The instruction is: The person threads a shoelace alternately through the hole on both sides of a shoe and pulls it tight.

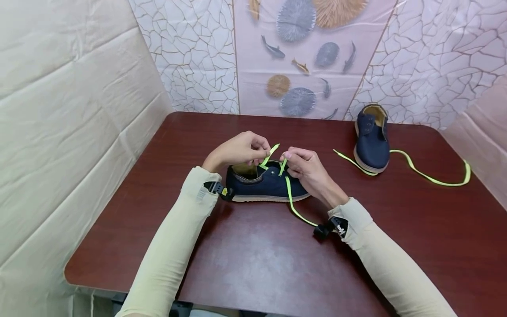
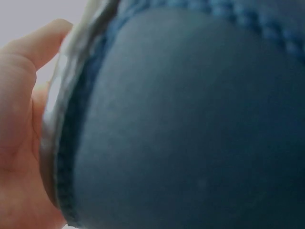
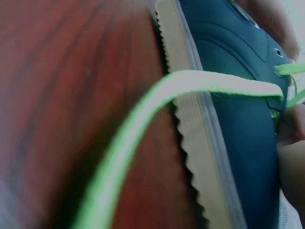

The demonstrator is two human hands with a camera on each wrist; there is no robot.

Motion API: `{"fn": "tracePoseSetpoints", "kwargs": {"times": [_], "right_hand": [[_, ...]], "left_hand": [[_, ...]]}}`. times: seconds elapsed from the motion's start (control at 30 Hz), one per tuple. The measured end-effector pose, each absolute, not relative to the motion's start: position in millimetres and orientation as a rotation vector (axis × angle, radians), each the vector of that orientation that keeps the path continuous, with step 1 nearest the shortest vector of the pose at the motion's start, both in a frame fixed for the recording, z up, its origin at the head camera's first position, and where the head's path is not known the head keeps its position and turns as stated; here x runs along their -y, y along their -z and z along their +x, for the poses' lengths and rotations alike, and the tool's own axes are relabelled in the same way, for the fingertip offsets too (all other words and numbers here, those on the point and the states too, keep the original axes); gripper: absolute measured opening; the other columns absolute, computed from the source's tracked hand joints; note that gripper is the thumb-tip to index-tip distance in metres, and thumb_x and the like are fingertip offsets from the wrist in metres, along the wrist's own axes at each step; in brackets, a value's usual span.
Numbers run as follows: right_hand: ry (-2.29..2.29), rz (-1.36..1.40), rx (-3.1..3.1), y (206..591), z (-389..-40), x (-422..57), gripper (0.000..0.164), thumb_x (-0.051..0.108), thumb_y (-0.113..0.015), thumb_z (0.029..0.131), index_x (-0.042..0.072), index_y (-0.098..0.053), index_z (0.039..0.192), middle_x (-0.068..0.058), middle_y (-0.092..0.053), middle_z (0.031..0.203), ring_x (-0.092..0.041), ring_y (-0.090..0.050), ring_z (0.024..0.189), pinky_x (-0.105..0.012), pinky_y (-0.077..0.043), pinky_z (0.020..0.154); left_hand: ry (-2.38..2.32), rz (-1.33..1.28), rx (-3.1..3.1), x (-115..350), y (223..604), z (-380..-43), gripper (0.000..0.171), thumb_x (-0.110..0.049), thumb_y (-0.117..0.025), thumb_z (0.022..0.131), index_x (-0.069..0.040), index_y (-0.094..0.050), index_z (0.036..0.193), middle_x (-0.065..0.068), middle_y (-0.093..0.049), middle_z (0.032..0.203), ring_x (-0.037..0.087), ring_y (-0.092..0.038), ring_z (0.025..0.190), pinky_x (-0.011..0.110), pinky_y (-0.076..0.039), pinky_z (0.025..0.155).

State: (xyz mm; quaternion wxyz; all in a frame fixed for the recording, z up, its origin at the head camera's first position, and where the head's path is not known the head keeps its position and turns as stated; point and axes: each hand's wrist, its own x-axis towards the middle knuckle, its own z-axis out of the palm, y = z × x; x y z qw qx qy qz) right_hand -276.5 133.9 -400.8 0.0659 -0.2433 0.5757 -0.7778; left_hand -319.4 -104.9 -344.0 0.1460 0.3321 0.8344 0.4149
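The navy lace-up shoe (image 1: 259,189) lies mid-view, toe toward 3 o'clock. I judge its flat neon lace (image 1: 292,204) light, limp, slightly slippery; grip near the eyelets (image 3: 279,53). Left hand (image 1: 242,149): fingers curled, pinching lace. Right hand (image 1: 308,171): thumb and forefinger pinching lace. Matching shoe (image 1: 372,147): 2 o'clock on the tabletop (image 1: 245,251).

wears long cream slvs (image 1: 172,248), blk wrist straps (image 1: 214,187) w/ sm blk cams (image 1: 321,232).

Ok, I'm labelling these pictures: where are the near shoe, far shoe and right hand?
Near shoe (image 1: 263,188), head view, on its side.
Far shoe (image 1: 372,149), head view, on its toe.
Right hand (image 1: 310,170), head view, on the middle of the hand.
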Motion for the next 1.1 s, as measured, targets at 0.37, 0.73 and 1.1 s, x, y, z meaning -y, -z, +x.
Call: {"fn": "tracePoseSetpoints", "kwargs": {"times": [0.37,0.73,1.1], "right_hand": [[2.195,-0.386,-2.067,398.8,-280.7,-138.7,0.040,0.036,-0.057,0.111,0.006,-0.057,0.085,0.005,-0.034,0.063,-0.007,-0.026,0.050,-0.021,-0.023,0.049],[2.112,-0.270,-2.098,397.4,-280.9,-137.2,0.040,0.037,-0.048,0.114,0.007,-0.053,0.088,0.003,-0.039,0.072,-0.007,-0.027,0.051,-0.019,-0.026,0.048],[2.042,-0.296,-2.143,395.9,-280.7,-137.3,0.045,0.039,-0.053,0.112,-0.003,-0.053,0.094,0.004,-0.037,0.068,-0.010,-0.027,0.052,-0.021,-0.027,0.050]], "left_hand": [[-1.458,0.895,-2.513,113.6,331.7,-317.0,0.013,-0.013,-0.063,0.105,-0.007,-0.072,0.099,0.015,-0.071,0.081,0.025,-0.061,0.063,0.026,-0.045,0.052],[-1.883,0.679,-2.652,125.2,321.5,-319.8,0.013,-0.012,-0.064,0.103,-0.005,-0.073,0.095,0.008,-0.072,0.078,0.021,-0.064,0.064,0.025,-0.047,0.054],[-2.254,0.408,-2.682,133.1,314.3,-318.4,0.015,-0.012,-0.064,0.099,-0.001,-0.073,0.093,-0.001,-0.069,0.068,0.014,-0.057,0.055,0.024,-0.044,0.051]]}}
